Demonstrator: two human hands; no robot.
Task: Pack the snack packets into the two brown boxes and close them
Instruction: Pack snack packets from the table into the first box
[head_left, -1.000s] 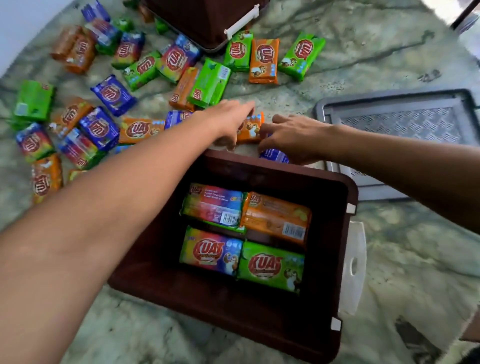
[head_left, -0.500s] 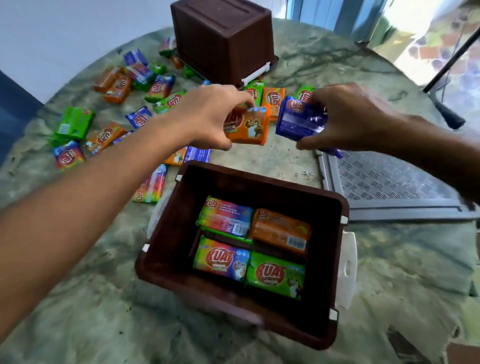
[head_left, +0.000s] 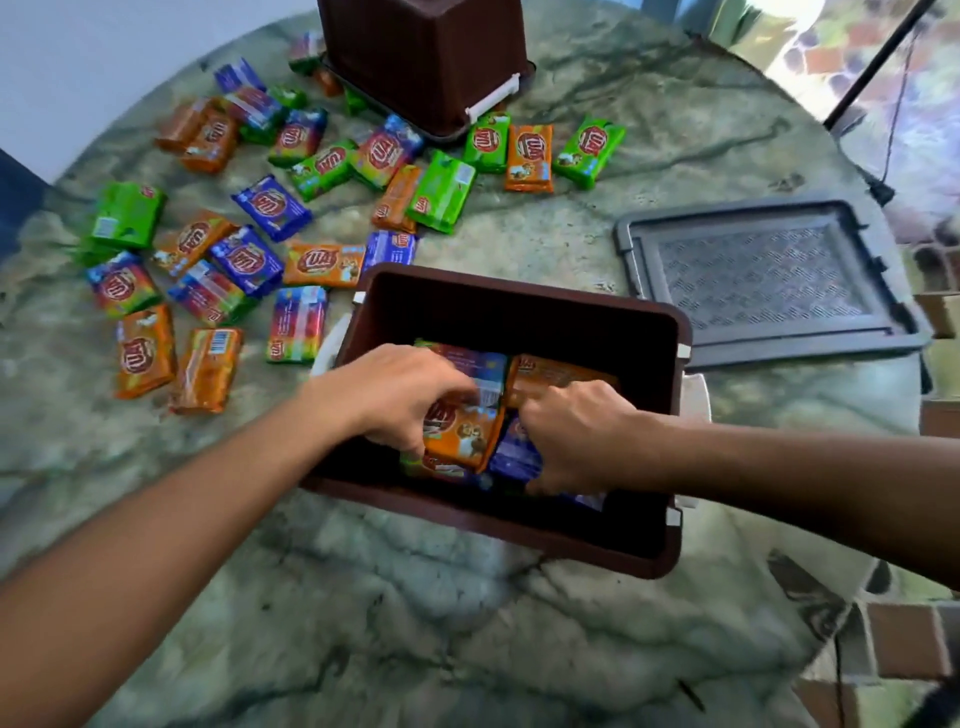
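both hands are down inside the near brown box (head_left: 519, 540), prob to seat two packets at once on the layer already there. left hand (head_left: 400, 395) has fingers curled round an orange packet (head_left: 462, 436), right hand (head_left: 582, 431) grips a blue packet (head_left: 514, 452) just beside it (blurred, so exact pinch unclear). loose packets (head_left: 260, 260) lie scattered on the table (head_left: 363, 623) w/in reach; grey lid (head_left: 769, 280) sits right of the box, the second brown box (head_left: 426, 57) stands upside down at the back, not yet filled.

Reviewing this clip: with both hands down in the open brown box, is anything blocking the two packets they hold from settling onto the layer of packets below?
Nothing visible. The left hand holds the orange packet and the right hand the blue packet, both inside the open brown box, just over the packed layer. The grey lid lies aside.
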